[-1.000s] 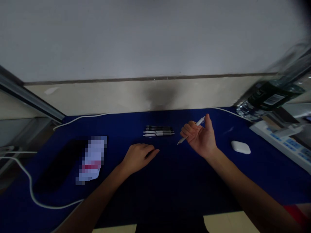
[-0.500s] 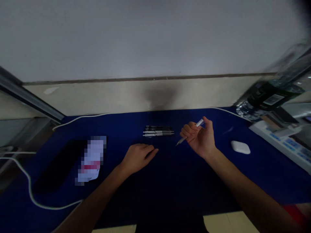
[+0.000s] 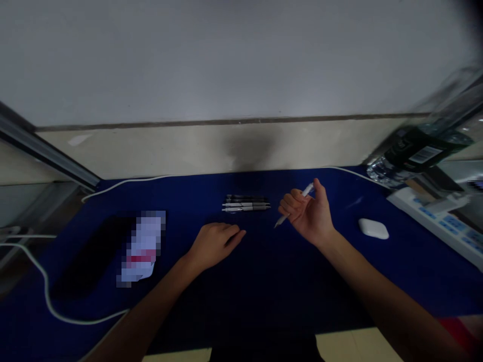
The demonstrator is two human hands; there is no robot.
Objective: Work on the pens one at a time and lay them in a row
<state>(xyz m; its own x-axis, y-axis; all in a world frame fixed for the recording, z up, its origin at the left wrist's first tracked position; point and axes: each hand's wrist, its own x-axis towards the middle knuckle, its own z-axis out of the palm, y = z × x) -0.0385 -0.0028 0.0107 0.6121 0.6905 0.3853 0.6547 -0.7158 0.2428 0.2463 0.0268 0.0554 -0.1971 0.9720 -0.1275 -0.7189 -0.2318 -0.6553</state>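
My right hand [image 3: 307, 211] is raised over the blue table, palm turned up, with its fingers wrapped round a white and grey pen [image 3: 308, 190]. The thumb is by the pen's upper end, and the tip points down and to the left. My left hand [image 3: 215, 244] rests on the table, back upward, the thumb apart from the loosely bent fingers and nothing seen in it. Beyond it, several pens [image 3: 245, 206] lie side by side, the nearer ones white and grey, the farther ones dark. Neither hand touches this row.
On the left lie a lit phone [image 3: 145, 244], blurred out, and a white cable [image 3: 47, 286]. At right are a white earbud case [image 3: 373, 229], a power strip [image 3: 437, 221] and a plastic bottle [image 3: 418, 148]. A wall [image 3: 188, 146] borders the blue table [image 3: 264, 296] at the back.
My right hand has shifted very slightly left with the pen, whose angle has changed a little. My left hand and the pens on the table have not moved.
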